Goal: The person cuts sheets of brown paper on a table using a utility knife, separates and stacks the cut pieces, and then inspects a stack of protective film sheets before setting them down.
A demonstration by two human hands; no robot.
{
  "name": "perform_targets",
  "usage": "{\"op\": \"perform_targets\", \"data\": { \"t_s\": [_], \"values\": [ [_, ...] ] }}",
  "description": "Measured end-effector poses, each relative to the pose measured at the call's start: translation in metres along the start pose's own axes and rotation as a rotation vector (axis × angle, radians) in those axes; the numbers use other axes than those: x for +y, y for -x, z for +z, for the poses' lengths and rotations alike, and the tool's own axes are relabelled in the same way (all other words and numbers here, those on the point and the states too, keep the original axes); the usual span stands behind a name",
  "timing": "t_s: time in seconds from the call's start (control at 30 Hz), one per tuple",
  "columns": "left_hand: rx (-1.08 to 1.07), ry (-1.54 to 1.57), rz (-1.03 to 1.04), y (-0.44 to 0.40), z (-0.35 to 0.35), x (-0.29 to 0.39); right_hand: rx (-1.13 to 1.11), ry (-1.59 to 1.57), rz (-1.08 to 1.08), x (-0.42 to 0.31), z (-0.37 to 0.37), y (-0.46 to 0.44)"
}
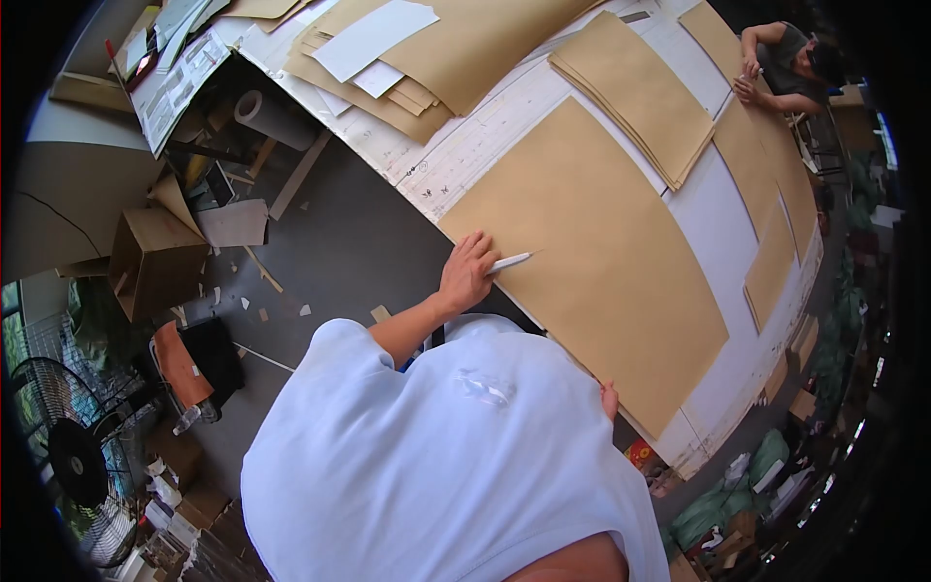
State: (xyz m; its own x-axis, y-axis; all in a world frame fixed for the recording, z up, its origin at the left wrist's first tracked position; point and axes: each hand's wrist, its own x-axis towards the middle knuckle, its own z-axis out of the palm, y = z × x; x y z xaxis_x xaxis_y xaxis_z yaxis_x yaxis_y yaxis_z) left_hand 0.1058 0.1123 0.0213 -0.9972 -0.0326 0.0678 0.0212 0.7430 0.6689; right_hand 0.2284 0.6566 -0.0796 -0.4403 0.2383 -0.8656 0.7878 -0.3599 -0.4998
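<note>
- Left hand (467, 270): closed around white pen (510, 262), at near edge of brown sheet (592, 262).
- Right hand (609, 400): same edge, mostly hidden; I cannot tell its grip.
- Sheet flat on table (698, 218); light, even pressure should prevent slipping.

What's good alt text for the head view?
A person's left hand holds a white pen-like tool at the near edge of a large brown sheet on a table; the right hand, partly hidden by a pale shirt, is at the same edge. Beyond lie more brown sheets, with another person across the table.
</note>
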Motion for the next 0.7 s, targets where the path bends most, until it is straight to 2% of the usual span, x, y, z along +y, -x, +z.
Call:
{"op": "perform_targets", "data": {
  "t_s": [0.1, 0.17, 0.2, 0.27, 0.4, 0.6, 0.7],
  "values": [
    [-0.011, -0.010, 0.008, -0.003, -0.005, -0.002, 0.050, 0.069, -0.040, -0.001, 0.009, 0.006],
    [-0.011, -0.009, 0.022, -0.003, -0.004, -0.003, -0.094, -0.114, 0.015, 0.011, -0.017, -0.022],
    [-0.013, -0.009, 0.037, -0.002, -0.003, -0.004, -0.097, -0.112, 0.015, 0.007, -0.012, -0.014],
    [-0.030, 0.001, 0.064, 0.000, -0.001, -0.002, 0.030, -0.278, 0.010, 0.000, -0.003, 0.004],
    [-0.089, 0.044, 0.106, 0.004, 0.001, 0.004, 0.184, -0.225, 0.000, -0.002, -0.025, -0.001],
    [-0.044, 0.005, 0.093, -0.001, -0.003, -0.002, 0.132, -0.188, 0.029, -0.001, -0.020, -0.004],
    [-0.053, -0.003, 0.090, -0.006, -0.007, -0.008, 0.013, -0.180, 0.013, 0.005, -0.017, -0.013]
  ]
}}
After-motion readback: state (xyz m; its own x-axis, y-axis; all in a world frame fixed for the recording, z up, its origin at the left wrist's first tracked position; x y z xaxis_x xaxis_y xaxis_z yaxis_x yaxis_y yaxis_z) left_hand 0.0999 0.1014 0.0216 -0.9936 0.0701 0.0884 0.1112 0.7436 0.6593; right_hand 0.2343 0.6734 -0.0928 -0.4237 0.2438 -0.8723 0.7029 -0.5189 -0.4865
